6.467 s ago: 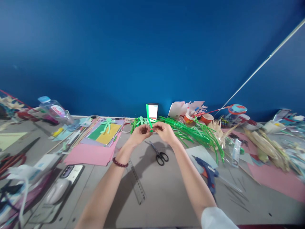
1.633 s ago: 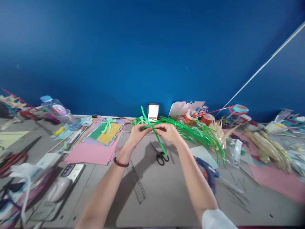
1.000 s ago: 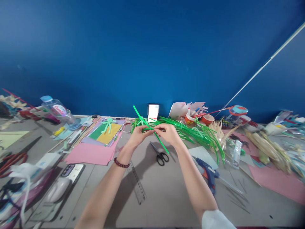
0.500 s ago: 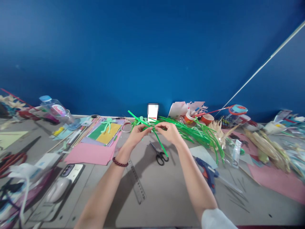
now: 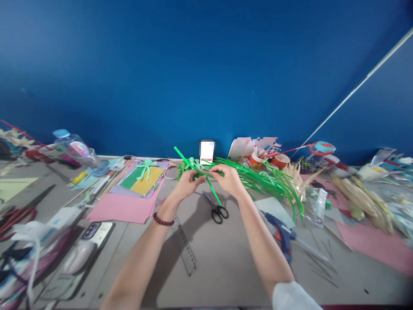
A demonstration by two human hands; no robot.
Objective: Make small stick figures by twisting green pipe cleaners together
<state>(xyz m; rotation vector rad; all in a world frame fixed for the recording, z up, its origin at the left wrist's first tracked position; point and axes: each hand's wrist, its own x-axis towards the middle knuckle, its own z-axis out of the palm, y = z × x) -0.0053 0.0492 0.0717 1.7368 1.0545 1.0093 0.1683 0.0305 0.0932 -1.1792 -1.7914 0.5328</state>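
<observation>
My left hand (image 5: pixel 189 183) pinches a bright green pipe cleaner (image 5: pixel 181 155) near its middle. One end sticks up to the left, and the other (image 5: pixel 215 194) slants down to the right below my fingers. My right hand (image 5: pixel 227 176) is closed in a pinch at the same stem, just right of my left fingertips. How the stem lies between the fingertips is partly hidden. Black-handled scissors (image 5: pixel 220 212) lie under the lower end. Behind my hands are a tangle of green stems (image 5: pixel 183 165) and a phone (image 5: pixel 207 151) with a lit screen.
A bunch of green stems (image 5: pixel 271 178) lies to the right, with a blue glue gun (image 5: pixel 284 234) nearer me. A clear ruler (image 5: pixel 185 247) sits between my forearms. Left are pink paper sheets (image 5: pixel 121 209), a light green figure (image 5: pixel 146 168) and a mouse (image 5: pixel 79 257).
The stem has shifted slightly up and left between my fingers, so its lower end reaches less far down. My left fingers have opened a little from their tighter pinch.
</observation>
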